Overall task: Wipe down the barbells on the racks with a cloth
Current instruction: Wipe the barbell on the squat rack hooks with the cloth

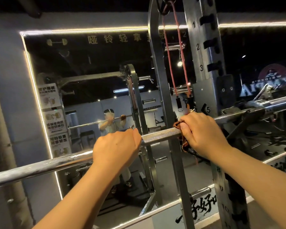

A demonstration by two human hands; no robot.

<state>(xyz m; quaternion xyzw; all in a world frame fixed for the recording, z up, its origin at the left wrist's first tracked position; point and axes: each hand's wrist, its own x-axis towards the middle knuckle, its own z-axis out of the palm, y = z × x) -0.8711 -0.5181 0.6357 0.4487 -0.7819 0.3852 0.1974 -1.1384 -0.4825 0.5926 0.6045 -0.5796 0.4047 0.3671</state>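
A steel barbell [160, 135] runs across the view from lower left to upper right, resting in the rack. My left hand [117, 147] grips the bar just left of its knurled stretch. My right hand [203, 133] wraps a brown cloth [182, 142] round the bar to the right of the knurling. Part of the cloth hangs below the bar; the rest is hidden under my fingers.
A numbered grey rack upright [205, 55] stands behind the bar at right, with a red resistance band [182, 52] hanging beside it. A large wall mirror [89, 76] with a lit edge faces me and reflects a person and the rack. Posters hang at the mirror's left.
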